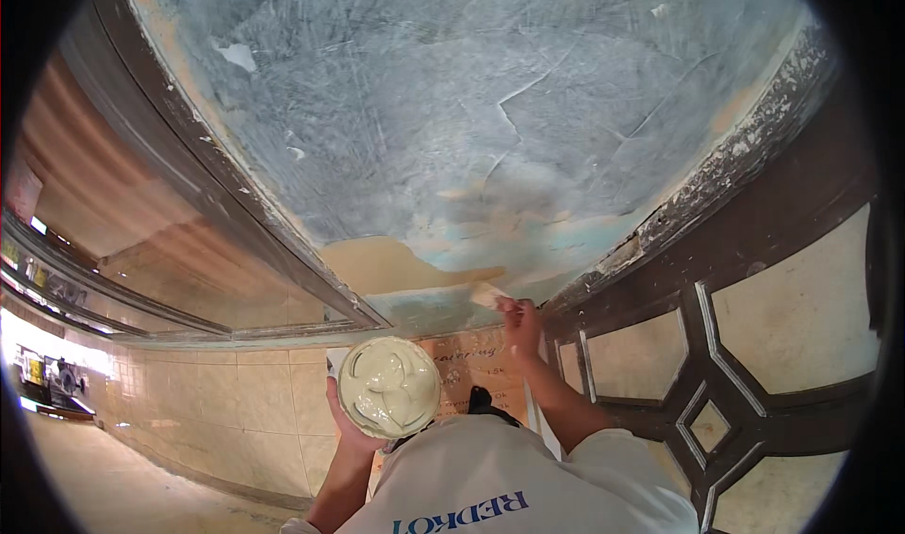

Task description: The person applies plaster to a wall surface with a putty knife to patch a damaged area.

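Working at the near end of the wall [405, 91], most likely a filling or skimming pass. Right hand [523, 325]: grip closed, fingers pinched on a small pale scraper [487, 295], or something like one; blurred, kind uncertain. Its blade lies at the wall by the right end of the tan patch [372, 259]; whether it presses or only skims, cannot tell.

Left hand [351, 427]: grip spread wide, cupped round the left and near side of the tub [385, 431]; far fingers hidden. Tub sits left of the scraper and nearer the body, open side up, well filled with cream paste [391, 378], top swirled and glossy.

On doing it well: small loads on the blade, scraped clean on the tub rim. Hold the blade low and flat, even pressure, one long stroke; feather outward from the tan patch so no ridge sets. Keep the tub level and close under the blade to catch drips, clear of the orange sheet [509, 369] below. Ease off toward the left trim [217, 166] and the flaking right trim [726, 180]; loose flakes could drag into the coat. Cracks [514, 110] farther up probably want paste pushed across them, then levelled along.
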A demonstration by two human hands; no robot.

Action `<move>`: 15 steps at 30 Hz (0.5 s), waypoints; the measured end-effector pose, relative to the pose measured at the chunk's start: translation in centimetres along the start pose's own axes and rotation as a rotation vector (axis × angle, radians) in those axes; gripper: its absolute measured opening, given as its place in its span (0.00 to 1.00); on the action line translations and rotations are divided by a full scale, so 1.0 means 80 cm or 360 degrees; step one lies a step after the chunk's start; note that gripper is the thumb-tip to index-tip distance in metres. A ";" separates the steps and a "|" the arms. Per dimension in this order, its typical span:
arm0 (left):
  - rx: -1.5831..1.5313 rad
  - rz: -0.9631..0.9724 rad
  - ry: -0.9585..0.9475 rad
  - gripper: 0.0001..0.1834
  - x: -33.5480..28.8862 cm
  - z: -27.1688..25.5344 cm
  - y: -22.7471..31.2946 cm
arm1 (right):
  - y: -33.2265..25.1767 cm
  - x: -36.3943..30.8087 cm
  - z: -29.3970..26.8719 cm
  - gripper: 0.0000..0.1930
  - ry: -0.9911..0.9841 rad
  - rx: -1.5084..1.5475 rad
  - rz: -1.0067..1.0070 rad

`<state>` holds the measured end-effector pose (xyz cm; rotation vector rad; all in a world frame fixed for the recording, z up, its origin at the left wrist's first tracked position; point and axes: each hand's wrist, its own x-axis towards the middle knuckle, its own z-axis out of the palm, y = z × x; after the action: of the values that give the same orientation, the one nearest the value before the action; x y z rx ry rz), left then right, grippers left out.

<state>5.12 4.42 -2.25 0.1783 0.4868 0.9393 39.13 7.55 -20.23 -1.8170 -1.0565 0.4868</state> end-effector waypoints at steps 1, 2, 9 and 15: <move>0.0045 -0.0005 0.0000 0.46 0.003 0.004 -0.003 | -0.009 -0.002 0.015 0.10 -0.0065 0.0179 -0.0063; 0.0051 -0.0016 -0.0006 0.46 0.005 0.005 -0.005 | -0.020 -0.003 0.035 0.09 -0.0132 0.0361 -0.0128; 0.0275 0.0151 0.0024 0.47 -0.014 -0.010 -0.012 | -0.232 -0.002 0.100 0.11 -0.0597 0.1104 -0.0154; -0.0139 0.0113 0.0065 0.48 -0.026 -0.005 -0.013 | -0.256 0.003 0.132 0.11 -0.0355 0.1349 -0.0009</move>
<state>4.63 2.10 -2.32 0.0981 0.4785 1.0333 22.57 17.03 -7.36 -1.0200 -0.8112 0.9763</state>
